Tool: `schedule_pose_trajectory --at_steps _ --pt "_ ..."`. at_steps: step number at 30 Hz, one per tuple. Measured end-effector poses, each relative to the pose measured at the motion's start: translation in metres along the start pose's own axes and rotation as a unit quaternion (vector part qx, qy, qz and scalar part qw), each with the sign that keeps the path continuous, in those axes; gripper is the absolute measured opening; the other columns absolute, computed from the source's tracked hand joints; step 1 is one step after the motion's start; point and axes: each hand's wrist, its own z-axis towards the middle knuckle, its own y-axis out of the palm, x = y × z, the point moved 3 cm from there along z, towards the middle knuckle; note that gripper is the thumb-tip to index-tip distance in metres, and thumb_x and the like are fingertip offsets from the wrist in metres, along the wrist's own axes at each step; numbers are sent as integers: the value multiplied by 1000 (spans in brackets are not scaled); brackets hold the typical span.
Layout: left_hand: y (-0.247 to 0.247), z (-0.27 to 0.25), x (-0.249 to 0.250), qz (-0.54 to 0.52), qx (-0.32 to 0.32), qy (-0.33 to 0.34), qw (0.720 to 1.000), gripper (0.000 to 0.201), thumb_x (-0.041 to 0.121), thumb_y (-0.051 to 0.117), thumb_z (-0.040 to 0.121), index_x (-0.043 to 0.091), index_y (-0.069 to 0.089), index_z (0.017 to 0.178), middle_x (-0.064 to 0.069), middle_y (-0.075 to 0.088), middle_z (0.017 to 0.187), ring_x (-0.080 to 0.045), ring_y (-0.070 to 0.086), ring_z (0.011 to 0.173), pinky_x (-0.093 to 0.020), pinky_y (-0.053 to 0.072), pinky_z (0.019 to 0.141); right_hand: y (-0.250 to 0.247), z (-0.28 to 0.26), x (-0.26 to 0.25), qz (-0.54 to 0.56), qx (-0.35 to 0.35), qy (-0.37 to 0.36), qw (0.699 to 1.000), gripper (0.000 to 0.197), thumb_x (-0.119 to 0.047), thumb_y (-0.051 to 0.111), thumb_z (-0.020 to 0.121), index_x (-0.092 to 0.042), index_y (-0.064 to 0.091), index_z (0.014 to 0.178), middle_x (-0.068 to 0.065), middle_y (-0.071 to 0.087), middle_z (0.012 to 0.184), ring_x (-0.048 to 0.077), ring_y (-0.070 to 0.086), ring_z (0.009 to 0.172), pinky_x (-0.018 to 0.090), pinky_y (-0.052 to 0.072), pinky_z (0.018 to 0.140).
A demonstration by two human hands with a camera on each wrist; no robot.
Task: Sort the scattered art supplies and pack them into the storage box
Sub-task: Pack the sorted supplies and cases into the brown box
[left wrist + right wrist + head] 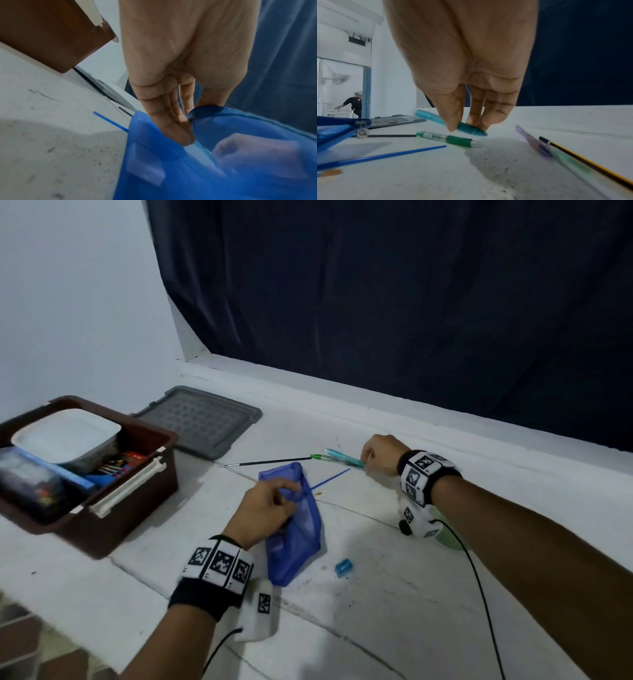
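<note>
White speckled counter [394, 594], dark curtain behind.
My left hand [263, 510] pinches the blue mesh zip pouch [298, 539] open; my right hand [382, 455] pinches the teal plastic pen [453, 123].

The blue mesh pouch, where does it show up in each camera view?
Head: blue mesh pouch at centre, held by the left hand.
Left wrist: fills the lower right, pinched at its rim.
Right wrist: far left edge.
Shared landmark: the thin blue stick beside it.
</note>
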Motion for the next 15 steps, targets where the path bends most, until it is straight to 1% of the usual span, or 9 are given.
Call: schedule_pose_trajectory --at_steps 2,3,4,6,7,8,10,13,15 --pt "0 -2 -3 0 7 -5 1000 36 -4 58 83 28 66 98 -9 65 68 -18 62 62 -26 52 54 2 11 -8 -5 20 6 1000 17 -10 62 83 -23 72 87 2 70 96 20 60 89 47 32 112" --pt "-1 -3 -3 2 10 -8 1000 36 -4 58 83 26 67 100 -7 65 66 -17 62 60 -24 51 53 5 14 -12 -14 21 7 1000 16 -10 61 83 -21 72 88 3 70 96 23 62 91 47 32 112" --pt "-1 -4 -4 3 12 -11 1000 35 -4 58 83 23 67 102 -4 64 64 -15 62 58 -23 50 53 9 16 -16 -26 20 7 999 16 -10 60 85 -18 72 93 6 70 98 26 64 93 44 35 109" --pt "-2 -4 -6 5 15 -14 1000 33 -3 58 84 21 67 106 1 63 61 -14 61 57 -24 50 56 15 16 -21 -41 23 7 999 18 -9 59 87 -9 68 103 13 68 101 32 65 91 38 50 88" --pt "-2 -5 -7 4 15 -13 1000 33 -2 58 85 20 67 107 3 62 59 -14 61 58 -26 51 57 16 15 -23 -46 26 5 999 17 -8 59 88 -7 66 104 14 67 101 33 65 90 36 52 78" --pt "-3 -5 -8 3 16 -9 1000 32 -2 59 85 19 68 107 5 62 58 -15 61 59 -28 52 59 17 14 -24 -56 29 2 998 16 -7 58 89 -5 64 104 15 66 101 33 65 89 35 52 72" --pt "-4 -5 -8 0 18 -5 1000 32 -3 58 85 18 68 107 5 61 58 -16 61 59 -29 52 60 18 10 -27 -78 24 -9 997 15 -7 57 91 -5 61 105 14 64 102 32 64 89 34 50 70" --pt "-3 -7 -5 -11 17 -5 1000 31 -4 58 87 18 67 107 0 63 63 -14 61 60 -23 50 55 18 0 -30 -88 12 -11 996 14 -10 57 92 -5 58 105 14 62 102 29 59 83 34 48 69" --pt "-2 -8 -4 -18 12 -3 1000 31 -4 57 87 18 66 107 -2 63 65 -14 61 60 -23 50 55 16 -10 -32 -85 4 -4 996 13 -12 58 91 -6 58 102 14 63 101 29 59 81 33 48 68"
